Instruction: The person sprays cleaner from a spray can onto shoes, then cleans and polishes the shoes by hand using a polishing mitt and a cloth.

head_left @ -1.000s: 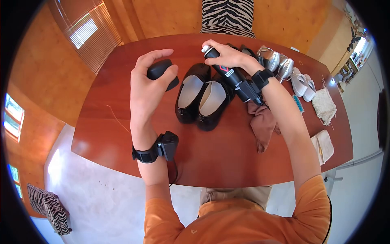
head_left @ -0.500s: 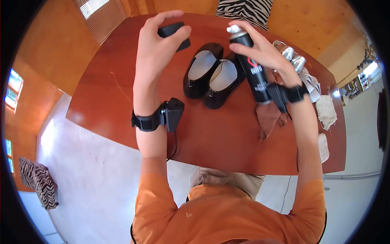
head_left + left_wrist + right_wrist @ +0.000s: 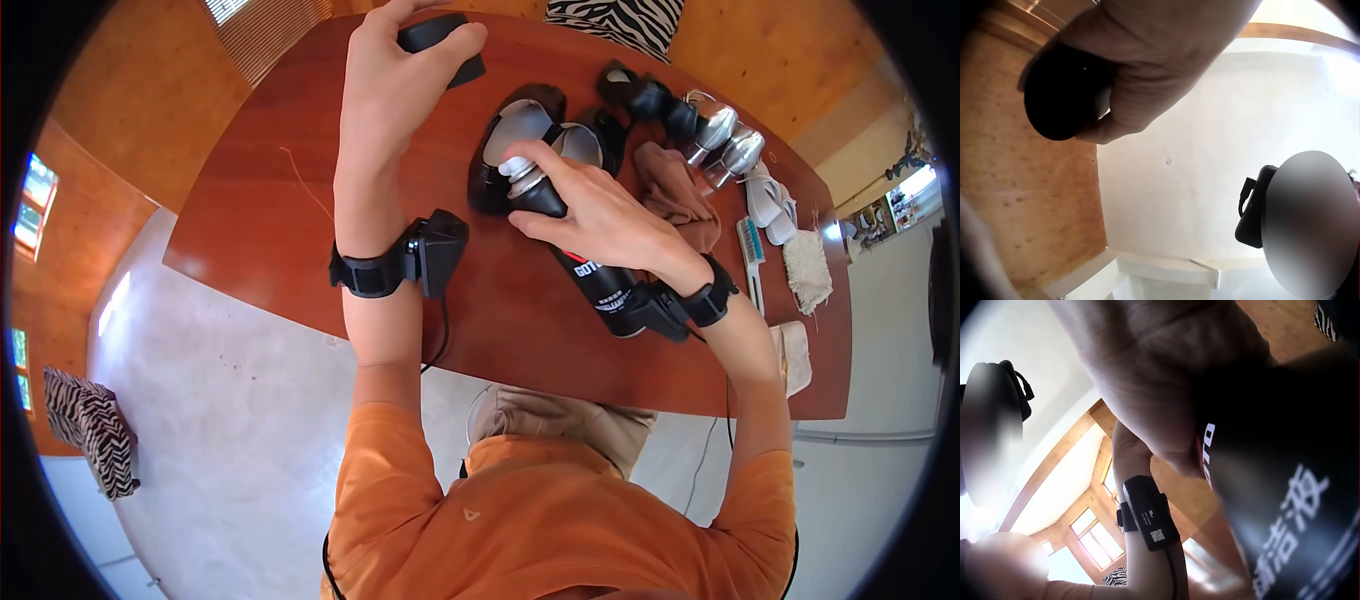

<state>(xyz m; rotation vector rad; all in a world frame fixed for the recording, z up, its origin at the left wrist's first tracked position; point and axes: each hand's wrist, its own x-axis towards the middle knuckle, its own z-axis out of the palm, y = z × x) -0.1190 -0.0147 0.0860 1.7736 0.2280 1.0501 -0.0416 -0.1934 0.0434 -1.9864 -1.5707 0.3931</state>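
In the head view my left hand grips a black cap up over the table's far left part; the left wrist view shows the dark cap between thumb and fingers. My right hand holds a black spray can, white nozzle towards the far side, index finger at the nozzle. The can fills much of the right wrist view. Beyond the nozzle stands a pair of black shoes with pale insoles, the right shoe partly hidden by hand and can.
Right of the shoes lie a brown cloth, black shoes, silver shoes, white small shoes, a blue-bristled brush, a woven cream cloth and a pale pad on the brown table.
The right hand has moved with the can towards the body and left, its nozzle now near the black shoes. The left hand has risen in view with the cap; the head view has shifted.
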